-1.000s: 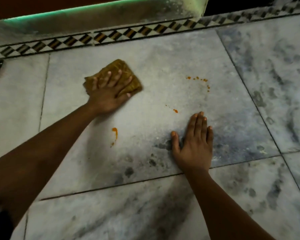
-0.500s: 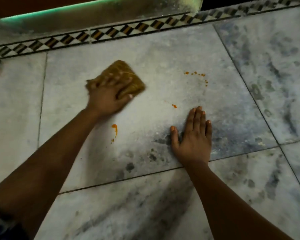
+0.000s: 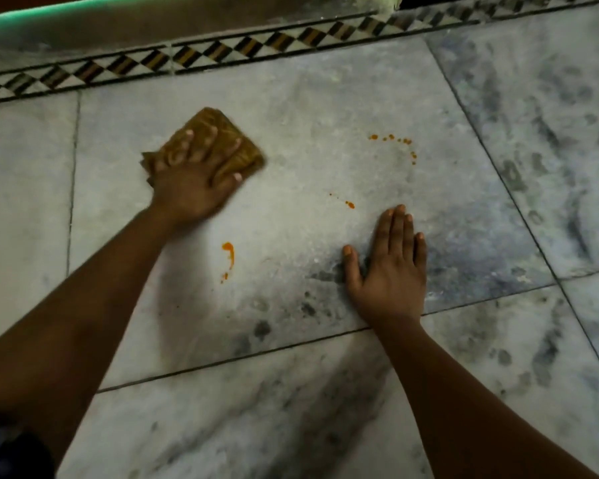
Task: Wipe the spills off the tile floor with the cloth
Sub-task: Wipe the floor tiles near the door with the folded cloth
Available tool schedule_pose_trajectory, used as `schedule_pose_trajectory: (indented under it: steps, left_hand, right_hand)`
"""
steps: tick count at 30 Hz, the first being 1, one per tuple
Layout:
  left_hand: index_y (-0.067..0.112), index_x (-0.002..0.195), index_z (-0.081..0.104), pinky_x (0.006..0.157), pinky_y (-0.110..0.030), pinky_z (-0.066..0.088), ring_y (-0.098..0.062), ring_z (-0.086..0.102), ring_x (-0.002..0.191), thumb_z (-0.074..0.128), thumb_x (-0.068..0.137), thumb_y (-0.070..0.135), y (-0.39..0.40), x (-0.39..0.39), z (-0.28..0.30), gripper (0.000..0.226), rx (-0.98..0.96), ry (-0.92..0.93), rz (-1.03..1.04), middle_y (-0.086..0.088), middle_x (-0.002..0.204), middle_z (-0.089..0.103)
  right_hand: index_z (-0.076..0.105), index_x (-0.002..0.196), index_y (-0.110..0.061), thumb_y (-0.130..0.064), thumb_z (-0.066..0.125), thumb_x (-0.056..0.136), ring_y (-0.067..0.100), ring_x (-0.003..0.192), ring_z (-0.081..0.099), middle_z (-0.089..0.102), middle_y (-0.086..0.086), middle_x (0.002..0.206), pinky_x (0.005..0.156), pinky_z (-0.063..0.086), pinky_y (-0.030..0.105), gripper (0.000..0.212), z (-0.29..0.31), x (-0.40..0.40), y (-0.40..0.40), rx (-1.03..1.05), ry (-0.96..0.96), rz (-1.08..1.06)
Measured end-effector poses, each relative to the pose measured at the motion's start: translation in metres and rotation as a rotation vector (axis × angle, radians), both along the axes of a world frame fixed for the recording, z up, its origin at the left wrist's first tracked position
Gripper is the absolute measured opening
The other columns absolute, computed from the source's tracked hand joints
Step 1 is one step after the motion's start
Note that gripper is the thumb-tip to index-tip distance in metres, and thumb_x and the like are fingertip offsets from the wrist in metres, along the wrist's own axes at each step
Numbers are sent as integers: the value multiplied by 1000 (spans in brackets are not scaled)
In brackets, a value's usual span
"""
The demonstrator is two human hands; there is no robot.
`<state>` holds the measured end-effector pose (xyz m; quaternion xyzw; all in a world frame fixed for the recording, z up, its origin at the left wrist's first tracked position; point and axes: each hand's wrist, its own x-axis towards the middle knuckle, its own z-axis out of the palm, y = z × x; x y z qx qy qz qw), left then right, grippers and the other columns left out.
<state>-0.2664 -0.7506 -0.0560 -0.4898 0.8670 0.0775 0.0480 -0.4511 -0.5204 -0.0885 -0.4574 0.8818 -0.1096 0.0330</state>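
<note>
Two hands: both down on the tile floor [image 3: 325, 108].
Left hand [image 3: 191, 181]: fingers spread flat, pressing on the cloth [image 3: 222, 129], not curled around it.
Cloth: folded, brownish, lying on the grey tile left of centre; its near half is hidden under the hand, edges blurred.
Right hand [image 3: 391, 271]: released, palm flat on the bare tile, holding nothing.
Spills: orange streak [image 3: 229, 254] just beside the left wrist; small drop [image 3: 349, 204] near the right fingertips; arc of dots [image 3: 395, 141] farther off.
Containers: none in view.
Patterned border [image 3: 222, 53]: runs along the top.
</note>
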Motion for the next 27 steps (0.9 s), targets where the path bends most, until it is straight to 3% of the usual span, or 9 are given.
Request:
schedule_pose_trajectory:
  steps: [3, 5, 8, 12, 16, 20, 24, 27]
  left_hand:
    - [38, 148, 6, 113, -55, -3, -27, -8, 144, 24, 90, 66, -54, -19, 2, 67, 74, -1, 180, 7, 158, -6]
    - [34, 149, 2, 114, -55, -6, -31, -11, 144, 22, 91, 65, -74, -52, 1, 69, 113, 12, 193, 1, 158, -9]
    - [36, 149, 1, 112, -56, -7, -33, -13, 143, 24, 94, 59, -47, -88, -3, 64, 108, 35, 104, 1, 158, -10]
    - [49, 143, 2, 112, -55, -2, -24, -6, 145, 21, 84, 71, 7, -45, -6, 66, -9, 21, -113, 10, 158, -5]
    - [43, 146, 10, 112, -54, 1, -25, -3, 145, 28, 90, 65, -18, -11, 3, 63, 15, -17, 66, 8, 158, 1]
    - [28, 150, 7, 117, -46, -5, -29, -4, 145, 22, 95, 56, -67, -62, 8, 63, 73, -51, 165, -4, 158, -2]
    - [33, 149, 7, 114, -50, -4, -31, -4, 144, 24, 96, 54, -38, -87, 5, 59, 100, -23, 25, 0, 158, -4]
    - [45, 144, 5, 115, -52, 0, -24, -1, 144, 17, 85, 68, 3, -46, 5, 64, 62, -33, -213, 10, 156, -2]
  right_hand:
    - [16, 147, 0, -55, 20, 88, 29, 143, 14, 15, 17, 155, 115, 1, 38, 81, 1, 0, 0, -3, 5, 6]
    - [15, 148, -1, -55, 19, 88, 28, 144, 13, 14, 17, 155, 115, 0, 37, 81, 0, -1, 0, -9, 0, 11]
    - [15, 147, -1, -55, 20, 88, 28, 144, 14, 15, 17, 155, 115, 0, 36, 81, 0, -1, 0, -16, -1, 12]
    - [19, 147, 0, -54, 23, 88, 30, 143, 18, 18, 18, 154, 114, 2, 37, 80, 0, 0, 0, -27, -2, 1]
    - [17, 147, -1, -54, 22, 88, 28, 143, 15, 16, 17, 155, 115, 1, 37, 80, -1, -1, -1, -26, -15, -4]
    - [15, 148, -2, -54, 22, 88, 28, 144, 13, 14, 16, 155, 115, 0, 37, 80, -1, 0, 0, -42, -32, 6]
    - [17, 147, -1, -54, 24, 88, 29, 143, 16, 16, 17, 155, 115, 1, 38, 80, 0, 0, 0, -42, -25, 7]
    - [19, 147, 0, -53, 27, 88, 30, 142, 18, 19, 18, 154, 114, 1, 37, 79, -1, 0, 0, -46, -29, 0]
